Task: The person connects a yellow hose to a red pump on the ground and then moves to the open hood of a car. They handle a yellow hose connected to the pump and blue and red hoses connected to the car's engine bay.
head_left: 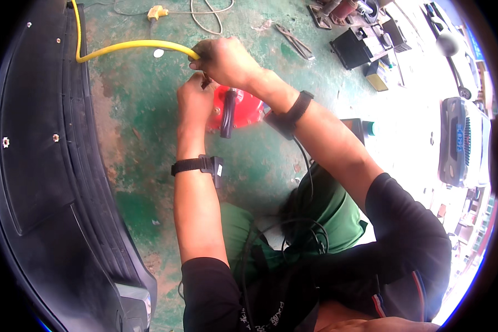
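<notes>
My right hand (227,60) is closed around the end of a yellow hose (141,43), which runs left toward a long black panel. Just below it, my left hand (195,98) has its fingers pinched together at a small dark brown piece (206,82), whose kind I cannot make out. Both hands nearly meet. Under and beside them, a round red metal thing (249,108) with bolts at its rim sits on the floor. A black-wrapped handle (227,113) sticks out of it toward me.
The black panel (44,171), like a vehicle bumper, fills the left side. A yellow connector (157,13) with a grey cord and long pliers (294,42) lie on the green floor (144,99). A black box (351,48) and a small yellow box (377,76) stand far right. A parked car (457,142) is beyond.
</notes>
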The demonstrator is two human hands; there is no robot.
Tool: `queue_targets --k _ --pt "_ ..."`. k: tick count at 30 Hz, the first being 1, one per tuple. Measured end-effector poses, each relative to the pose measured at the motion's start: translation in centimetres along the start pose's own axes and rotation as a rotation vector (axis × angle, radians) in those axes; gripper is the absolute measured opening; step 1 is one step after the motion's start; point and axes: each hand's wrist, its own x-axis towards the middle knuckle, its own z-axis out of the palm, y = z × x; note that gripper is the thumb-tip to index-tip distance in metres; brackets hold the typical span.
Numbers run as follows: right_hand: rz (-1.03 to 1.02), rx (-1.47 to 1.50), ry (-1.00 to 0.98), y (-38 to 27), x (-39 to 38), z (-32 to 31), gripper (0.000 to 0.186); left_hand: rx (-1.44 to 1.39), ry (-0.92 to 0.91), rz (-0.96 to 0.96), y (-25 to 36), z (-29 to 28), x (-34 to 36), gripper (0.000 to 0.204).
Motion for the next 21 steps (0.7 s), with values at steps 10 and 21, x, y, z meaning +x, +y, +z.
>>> queue_targets --k 10,21 --pt "0.151 -0.036 0.108 0.8 -1.8 -1.1 0.041 0.62 0.054 0.014 1.2 0.0 -0.1 0.041" --pt "0.359 -0.131 0.134 2.0 -7.2 2.1 0.054 0.705 -0.114 -0.077 1.6 0.6 0.7 0.048"
